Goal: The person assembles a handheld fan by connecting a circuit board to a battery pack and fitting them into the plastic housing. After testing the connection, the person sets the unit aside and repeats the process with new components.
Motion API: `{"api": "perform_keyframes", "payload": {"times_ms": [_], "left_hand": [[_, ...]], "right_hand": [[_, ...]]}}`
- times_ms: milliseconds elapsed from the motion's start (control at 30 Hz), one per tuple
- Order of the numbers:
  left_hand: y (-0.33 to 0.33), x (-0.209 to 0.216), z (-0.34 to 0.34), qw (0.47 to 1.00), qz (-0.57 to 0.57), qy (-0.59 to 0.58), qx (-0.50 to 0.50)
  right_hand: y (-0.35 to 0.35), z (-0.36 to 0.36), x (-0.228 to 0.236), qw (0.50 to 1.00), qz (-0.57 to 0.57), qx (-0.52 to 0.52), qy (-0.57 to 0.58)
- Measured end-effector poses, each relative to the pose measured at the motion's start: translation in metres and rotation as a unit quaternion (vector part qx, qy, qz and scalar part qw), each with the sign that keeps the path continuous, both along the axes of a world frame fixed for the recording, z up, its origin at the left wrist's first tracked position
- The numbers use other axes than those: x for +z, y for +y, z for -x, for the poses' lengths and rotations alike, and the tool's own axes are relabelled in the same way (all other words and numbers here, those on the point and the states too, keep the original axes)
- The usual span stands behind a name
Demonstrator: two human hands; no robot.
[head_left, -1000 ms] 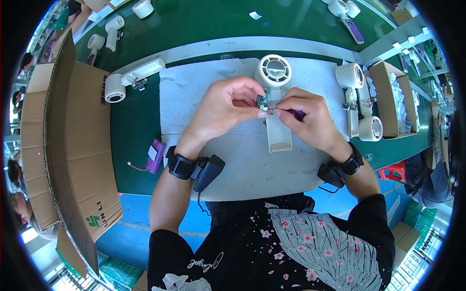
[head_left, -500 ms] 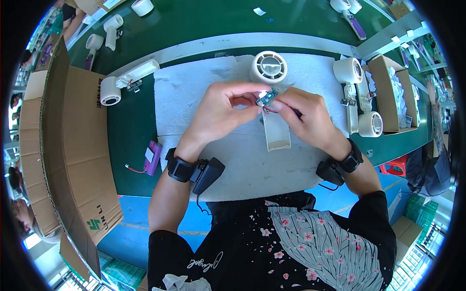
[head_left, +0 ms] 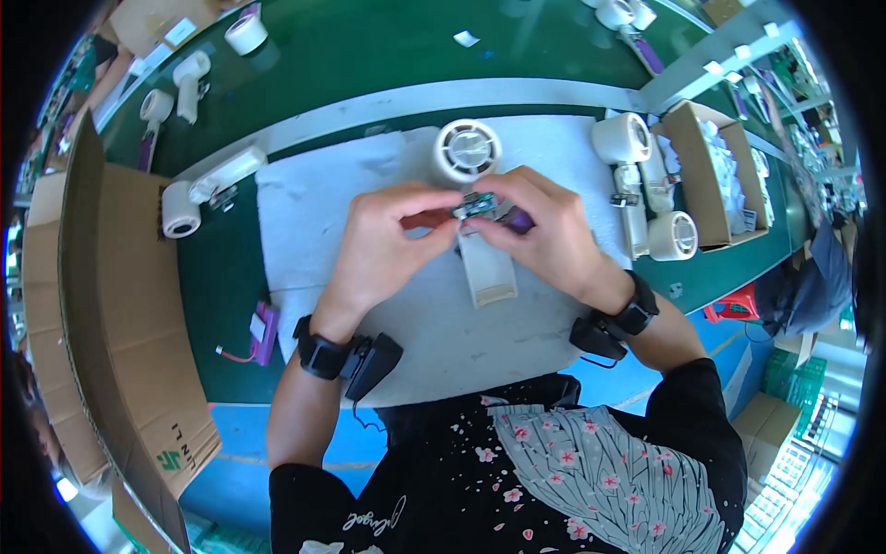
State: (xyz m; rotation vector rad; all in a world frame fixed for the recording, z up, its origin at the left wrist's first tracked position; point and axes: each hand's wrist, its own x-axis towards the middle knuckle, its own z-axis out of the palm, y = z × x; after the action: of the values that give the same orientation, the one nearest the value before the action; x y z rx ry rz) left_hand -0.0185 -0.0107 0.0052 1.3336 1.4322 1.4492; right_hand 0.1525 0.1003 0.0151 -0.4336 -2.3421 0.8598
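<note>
Over the mat, a small green circuit board [head_left: 476, 205] is pinched between both hands. The fingertips of my left hand [head_left: 374, 235] close on its left end. Thumb and fingers of my right hand [head_left: 554, 235] grip its right end. A purple part [head_left: 518, 220], possibly a battery, shows at my right palm; whether the hand holds it is unclear. Beneath lies a white handheld fan, its round head [head_left: 467, 150] just beyond the fingers and its open handle shell [head_left: 489, 275] pointing toward me. My hands cover the part between.
A pale foam mat [head_left: 314, 203] lies on the green table. Left are a cardboard box [head_left: 138, 277], a purple battery pack [head_left: 264, 334] with a wire and a fan [head_left: 182, 210]. Right stand more white fans [head_left: 622, 138] and a carton [head_left: 692, 171] of wrapped parts.
The whole view has shifted slightly. The circuit board has been turned in my fingers, and its bright glare has gone. The purple part at my right palm shows more now.
</note>
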Motion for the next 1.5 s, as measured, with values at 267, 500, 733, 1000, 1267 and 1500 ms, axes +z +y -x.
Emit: {"api": "perform_keyframes", "payload": {"times_ms": [267,500,733,1000,1267,1500], "left_hand": [[-0.004,0.008,-0.003,0.995,0.005,0.1,0.005],[0.0,0.003,-0.008,0.993,-0.01,0.112,0.031],[0.0,0.002,-0.007,0.989,-0.018,0.136,0.047],[-0.001,-0.002,-0.003,1.0,0.001,0.019,0.025],[-0.001,0.005,-0.002,0.994,0.096,0.002,-0.056],[0.001,0.008,-0.024,0.987,0.085,0.133,0.012]], "right_hand": [[-0.001,0.0,-0.001,1.0,-0.022,-0.002,0.011],[0.0,0.001,-0.001,1.0,-0.017,-0.007,0.017],[-0.002,0.002,-0.001,0.999,-0.023,-0.019,0.013],[-0.008,0.002,0.009,0.999,0.013,-0.028,-0.028],[-0.005,-0.005,0.013,0.997,0.015,-0.007,-0.069],[-0.002,-0.003,0.011,0.997,0.059,-0.005,-0.053]]}}
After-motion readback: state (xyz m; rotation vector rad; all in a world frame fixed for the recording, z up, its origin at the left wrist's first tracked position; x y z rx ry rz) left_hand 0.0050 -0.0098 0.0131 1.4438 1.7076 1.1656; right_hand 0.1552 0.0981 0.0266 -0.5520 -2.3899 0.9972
